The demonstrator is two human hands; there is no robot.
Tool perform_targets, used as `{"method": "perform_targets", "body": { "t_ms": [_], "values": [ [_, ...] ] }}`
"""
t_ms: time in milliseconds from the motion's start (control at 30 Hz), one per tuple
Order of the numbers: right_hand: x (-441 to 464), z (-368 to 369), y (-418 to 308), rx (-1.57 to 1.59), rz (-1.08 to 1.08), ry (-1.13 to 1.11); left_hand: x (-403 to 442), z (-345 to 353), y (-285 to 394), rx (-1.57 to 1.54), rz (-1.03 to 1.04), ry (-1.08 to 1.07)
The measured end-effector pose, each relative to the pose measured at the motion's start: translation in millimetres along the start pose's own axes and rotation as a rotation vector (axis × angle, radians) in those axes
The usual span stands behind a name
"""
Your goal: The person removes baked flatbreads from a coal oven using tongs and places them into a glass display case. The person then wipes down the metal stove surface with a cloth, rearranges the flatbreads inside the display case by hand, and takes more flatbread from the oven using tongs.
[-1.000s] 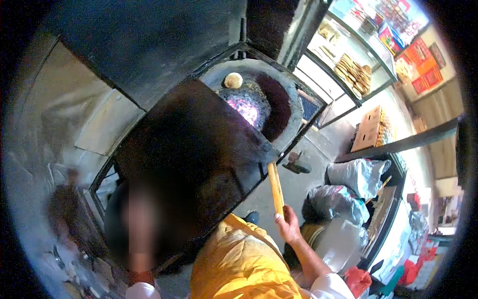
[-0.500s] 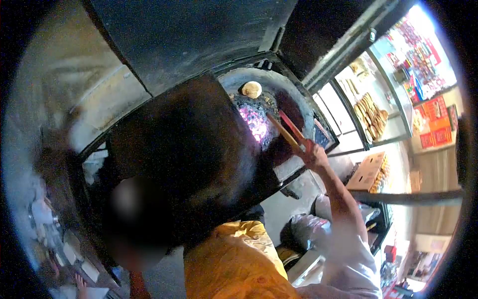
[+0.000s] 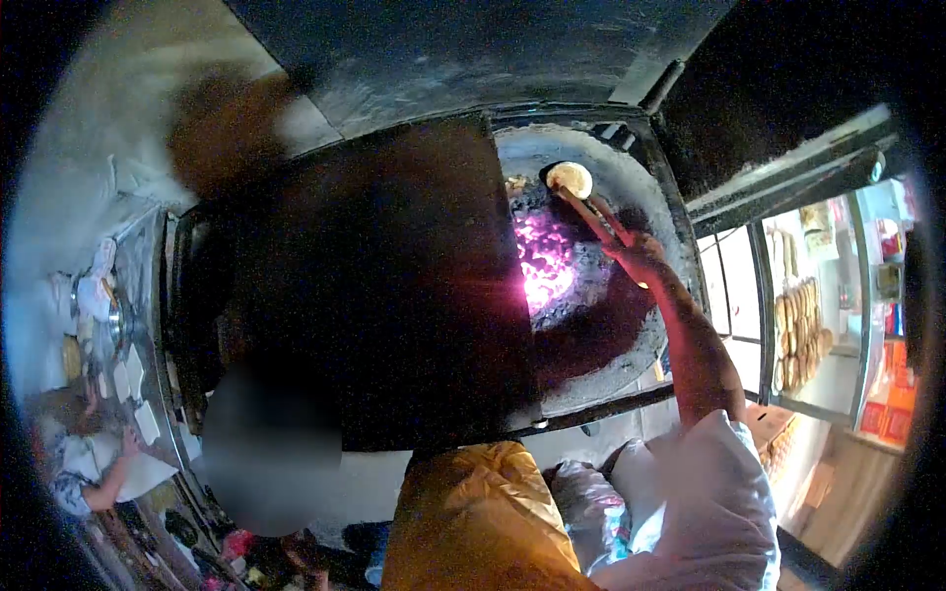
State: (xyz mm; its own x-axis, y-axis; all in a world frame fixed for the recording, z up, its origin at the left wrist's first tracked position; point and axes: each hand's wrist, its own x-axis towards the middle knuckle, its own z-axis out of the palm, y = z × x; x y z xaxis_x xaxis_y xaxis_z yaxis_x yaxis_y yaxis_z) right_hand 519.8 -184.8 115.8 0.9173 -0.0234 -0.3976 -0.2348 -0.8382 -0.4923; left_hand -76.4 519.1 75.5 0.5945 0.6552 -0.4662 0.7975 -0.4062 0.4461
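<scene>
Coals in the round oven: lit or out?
Lit. The coals glow bright pink-white beside the dark panel, below the tongs in the right hand.

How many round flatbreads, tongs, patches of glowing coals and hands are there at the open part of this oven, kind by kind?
Round flatbread: 1
Tongs: 1
Patch of glowing coals: 1
Right hand: 1
Total: 4

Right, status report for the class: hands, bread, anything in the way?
Right hand closed on tongs, tips at round bread; grip on it unclear. Left hand can't be made out. Glowing coals close by.
</scene>
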Motion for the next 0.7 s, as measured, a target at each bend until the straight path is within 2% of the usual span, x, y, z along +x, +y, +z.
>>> {"method": "perform_targets", "body": {
  "t_ms": [67, 100, 167, 200, 267, 367, 433, 500, 533, 600, 633, 700],
  "values": [
    [14, 10, 20, 0.022, 0.075, 0.061, -16, 15, -5, -0.1, -0.037, -0.064],
    [30, 23, 57, 0.083, 0.071, 0.043, -21, 20, -6, -0.15, -0.045, -0.088],
    [24, 14, 55, 0.137, 0.064, 0.032, -24, 34, -13, -0.244, -0.033, -0.132],
    [-9, -12, 8, 0.178, 0.035, 0.019, -25, 42, -15, -0.293, -0.028, -0.15],
    [-27, -30, -1, 0.203, 0.006, 0.01, -23, 53, -17, -0.38, 0.004, -0.185],
    [0, -38, 93, 0.106, -0.019, 0.04, -21, 72, -24, -0.493, 0.033, -0.222],
    [0, -61, 92, 0.011, 0.003, 0.038, -18, 80, -27, -0.553, 0.065, -0.251],
    [-10, -92, 59, -0.671, -0.286, 0.084, -15, 91, -35, -0.611, 0.095, -0.283],
    [3, -102, 52, -0.679, -0.028, -0.082, -15, 96, -40, -0.645, 0.116, -0.301],
    [14, -106, 32, -0.885, -0.072, -0.083, -17, 102, -50, -0.709, 0.16, -0.332],
    [21, -105, 25, -0.892, -0.077, -0.085, -21, 106, -54, -0.762, 0.21, -0.363],
    [37, -99, 11, -0.99, -0.134, 0.008, -40, 107, -58, -0.691, 0.071, -0.304]
  ]
}}
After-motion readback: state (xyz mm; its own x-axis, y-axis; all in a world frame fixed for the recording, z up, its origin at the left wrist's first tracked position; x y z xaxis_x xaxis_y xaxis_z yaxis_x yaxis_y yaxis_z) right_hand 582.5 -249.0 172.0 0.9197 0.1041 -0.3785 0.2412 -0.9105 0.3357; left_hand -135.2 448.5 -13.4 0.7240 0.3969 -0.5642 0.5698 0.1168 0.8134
